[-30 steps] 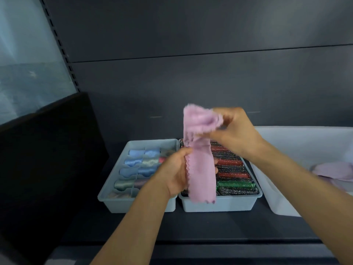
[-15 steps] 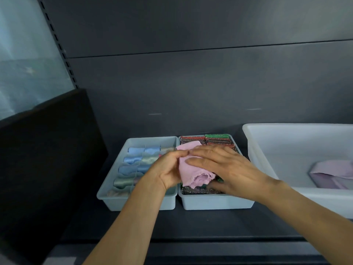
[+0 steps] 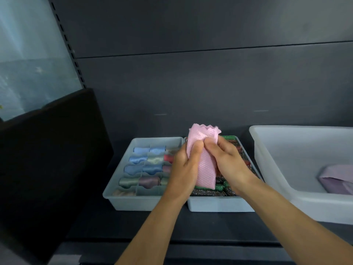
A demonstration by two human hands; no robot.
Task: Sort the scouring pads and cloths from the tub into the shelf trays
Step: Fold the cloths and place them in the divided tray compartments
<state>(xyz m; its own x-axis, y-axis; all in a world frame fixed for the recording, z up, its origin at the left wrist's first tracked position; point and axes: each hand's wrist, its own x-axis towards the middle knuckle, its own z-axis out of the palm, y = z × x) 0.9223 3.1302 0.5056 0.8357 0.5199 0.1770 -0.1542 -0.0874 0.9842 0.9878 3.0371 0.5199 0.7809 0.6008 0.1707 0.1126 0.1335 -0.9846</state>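
Dark grey panels back a flat shelf [image 3: 133,226] of the same colour, and on it stand two trays and a tub. Both hands are raised just above the right tray, closed together on one pink cloth [image 3: 206,169]. The left hand [image 3: 184,169] has its fingers curled round the cloth's left side, with the thumb laid on the front. The right hand [image 3: 227,163] pinches it from the right, its thumb meeting the left thumb near the top. The cloth is folded into a narrow upright bundle. Its zigzag edge sticks out above the thumbs and its lower end hangs between the wrists.

Under the hands, the right tray [image 3: 219,206] is packed with glittery scouring pads [image 3: 221,190] in green, red and dark tones. Touching it on the left is the divided left tray [image 3: 133,204], whose compartments hold rolled cloths [image 3: 145,163] in blue, green, mauve and red. To the right, a little apart from the trays, stands the white tub [image 3: 277,159], with a lilac cloth [image 3: 336,180] lying crumpled on its floor. A black panel [image 3: 47,159] leans at the far left, and pale glass [image 3: 28,54] shows above it.
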